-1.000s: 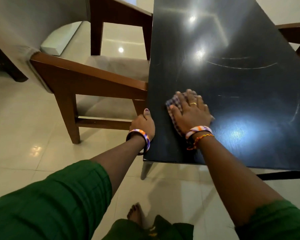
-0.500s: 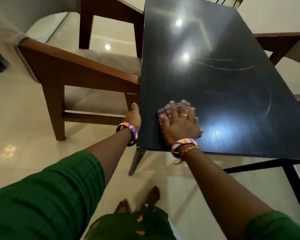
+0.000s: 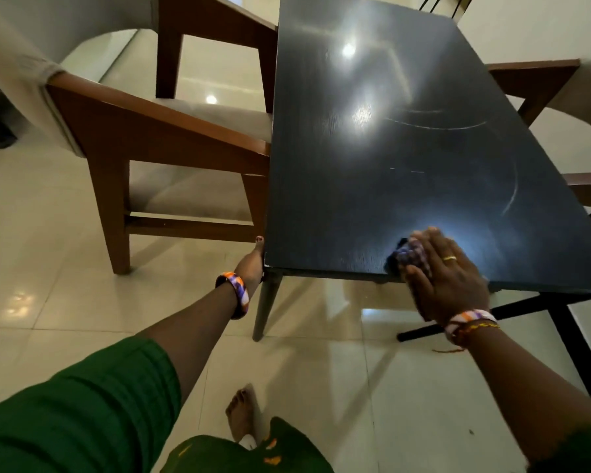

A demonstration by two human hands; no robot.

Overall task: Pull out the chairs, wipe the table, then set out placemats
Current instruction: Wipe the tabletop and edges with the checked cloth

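A glossy black table [image 3: 382, 172] fills the upper right, with faint curved wipe streaks across its top. My right hand [image 3: 446, 274] lies flat on a checked purple-and-white cloth [image 3: 408, 256] at the table's near edge, fingers straight, pressing it down. My left hand [image 3: 253, 262] grips the table's near left corner, thumb up along the side; its fingers are hidden behind the edge. A wooden chair [image 3: 144, 138] with a grey cushion stands against the table's left side.
Two more wooden chairs [image 3: 539, 87] [image 3: 587, 192] stand at the table's right side. Black table legs and a crossbar [image 3: 512, 312] run under the near edge. Glossy cream floor tiles [image 3: 48, 268] surround everything. My bare foot [image 3: 241, 413] is below.
My right hand has slid the cloth to the right along the near edge. My left hand has stayed at the table's left corner. The view has pulled back.
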